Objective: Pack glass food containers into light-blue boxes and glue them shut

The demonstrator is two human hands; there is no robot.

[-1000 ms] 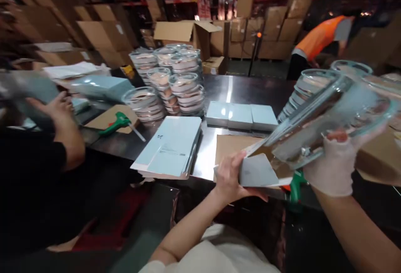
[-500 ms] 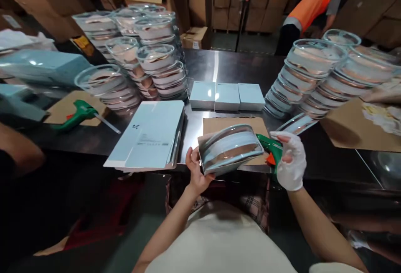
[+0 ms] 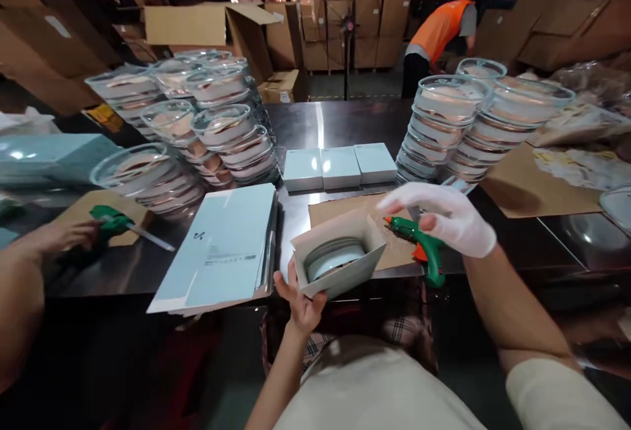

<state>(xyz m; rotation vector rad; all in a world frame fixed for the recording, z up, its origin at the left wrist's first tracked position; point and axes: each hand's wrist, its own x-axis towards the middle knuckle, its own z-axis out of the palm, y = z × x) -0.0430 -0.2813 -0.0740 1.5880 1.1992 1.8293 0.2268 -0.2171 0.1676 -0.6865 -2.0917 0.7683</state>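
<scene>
My left hand (image 3: 304,302) grips a small light-coloured cardboard box (image 3: 345,279) from its left end and underside. The box is tilted towards me with its top open. Inside it sits a round clear-rimmed container (image 3: 334,260) with pale wrapping. My right hand (image 3: 446,216), in a white glove with bare fingertips, hovers right of the box, fingers stretched and thumb apart, holding nothing. Just below it, a green glue gun (image 3: 428,246) with an orange trigger lies on a brown cardboard sheet (image 3: 323,212).
Flat pale-blue cartons (image 3: 221,246) lie in a pile on the left. Three closed boxes (image 3: 340,168) stand behind the cardboard. Stacked round containers (image 3: 231,127) rise on both sides. At far left a co-worker's hand (image 3: 73,236) holds another glue gun (image 3: 111,219). A person in orange (image 3: 438,29) bends behind.
The round container, earlier outside against the box, is now inside it. My right hand has moved up and left over the glue gun. The co-worker's hand has reached the other glue gun.
</scene>
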